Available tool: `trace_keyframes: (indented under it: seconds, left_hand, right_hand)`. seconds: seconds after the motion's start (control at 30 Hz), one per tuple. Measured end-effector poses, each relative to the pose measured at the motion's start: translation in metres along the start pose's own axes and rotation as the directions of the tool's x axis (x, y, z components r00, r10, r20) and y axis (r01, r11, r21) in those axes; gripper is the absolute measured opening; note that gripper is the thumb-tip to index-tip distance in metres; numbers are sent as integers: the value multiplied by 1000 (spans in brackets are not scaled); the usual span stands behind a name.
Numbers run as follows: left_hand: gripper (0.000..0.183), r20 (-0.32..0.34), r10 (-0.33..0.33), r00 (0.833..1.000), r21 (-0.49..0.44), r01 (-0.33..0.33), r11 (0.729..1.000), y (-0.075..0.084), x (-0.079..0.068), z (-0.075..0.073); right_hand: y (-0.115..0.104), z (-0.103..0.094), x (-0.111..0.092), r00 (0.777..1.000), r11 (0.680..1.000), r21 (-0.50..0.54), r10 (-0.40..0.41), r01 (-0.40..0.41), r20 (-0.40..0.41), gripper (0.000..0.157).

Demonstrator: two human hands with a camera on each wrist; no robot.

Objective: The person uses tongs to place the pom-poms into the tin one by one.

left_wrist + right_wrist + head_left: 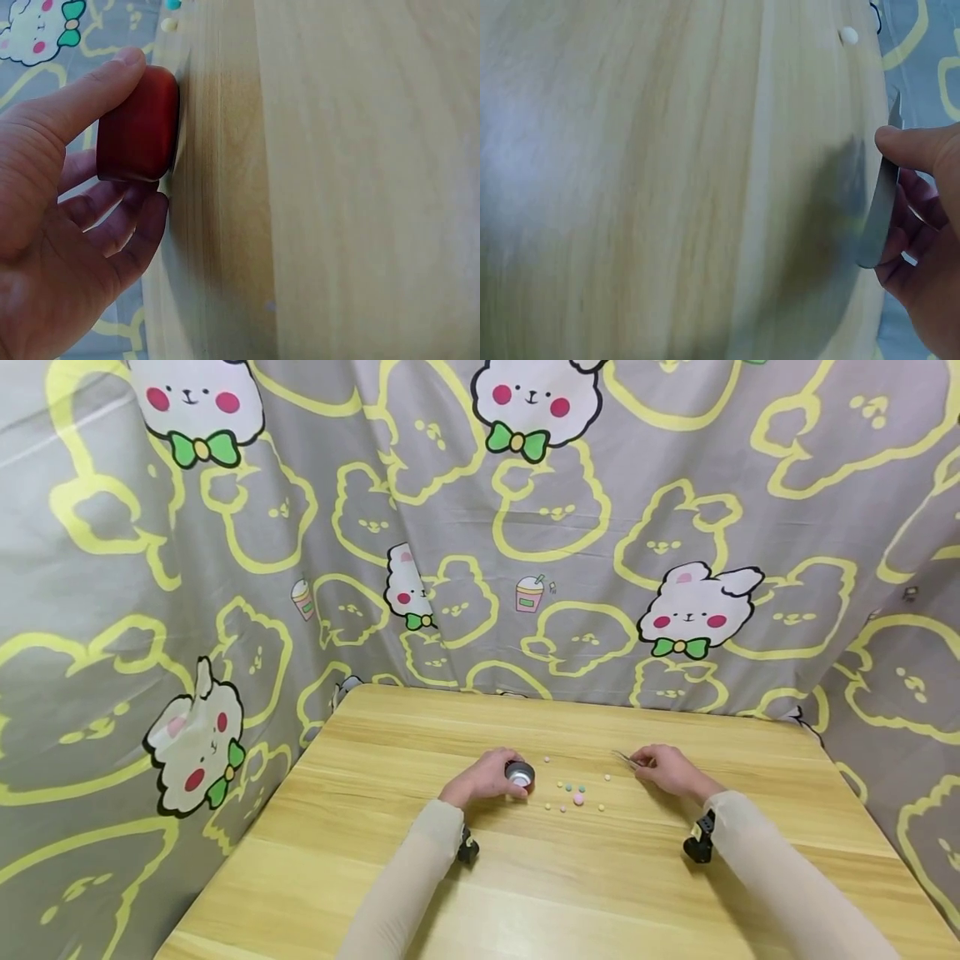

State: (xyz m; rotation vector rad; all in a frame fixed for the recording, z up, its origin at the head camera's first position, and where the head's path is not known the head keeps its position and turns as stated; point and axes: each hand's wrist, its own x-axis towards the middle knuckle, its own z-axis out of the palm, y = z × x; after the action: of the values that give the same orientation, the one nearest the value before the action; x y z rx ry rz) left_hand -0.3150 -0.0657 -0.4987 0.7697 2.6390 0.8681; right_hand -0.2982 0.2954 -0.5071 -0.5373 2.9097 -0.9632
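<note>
Pale sleeves come up from the bottom edge of my head view, nearest the lens, each with a black wrist camera strapped at its cuff. Beneath them I see a wood-grained desk, yellowish, its streaks running roughly across the frame; its far edge crosses just below mid-height and its sides slant outward toward the lower corners. Around it hangs grey fabric in soft folds, filling the left, top and right of the frame, printed with yellow outlines, white rabbit-like heads with green bows, and small pink drinks.

Just right of the frame's centre, low down, the left hand pinches a small red cup between thumb and fingers. Its silvery inside shows to me and its opening faces up, though I cannot tell whether its base touches the desk. Farther right, the right hand pinches metal tweezers, tips pointing to the upper left. Between the hands, small beads lie scattered on the wood: white, yellow, teal, mauve and one larger pink. On my right wrist feed, a soft shadow darkens the desk beside the hand, and a pale sheen spreads at the left.
</note>
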Motion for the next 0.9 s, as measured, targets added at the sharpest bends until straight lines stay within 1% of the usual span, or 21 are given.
trace_keyframes:
  seconds: [0.23,0.5,0.73,0.9]
  left_hand:
    - [55,8,11,1000,21,-11,1000,1,0,-2]
    - [53,18,10,1000,12,-11,1000,2,0,-3]
    - [53,17,50,999,18,-51,999,-2,2,-2]
    - [55,14,71,997,10,-71,997,-3,1,-1]
  right_hand:
    - [-3,-10,-7,1000,999,-26,-21,21,4,21]
    - [-13,-17,-18,998,998,-27,-54,54,20,14]
    - [-21,-16,-26,997,996,-65,-65,68,38,14]
    - [-22,-11,-30,995,990,-98,-97,100,34,10]
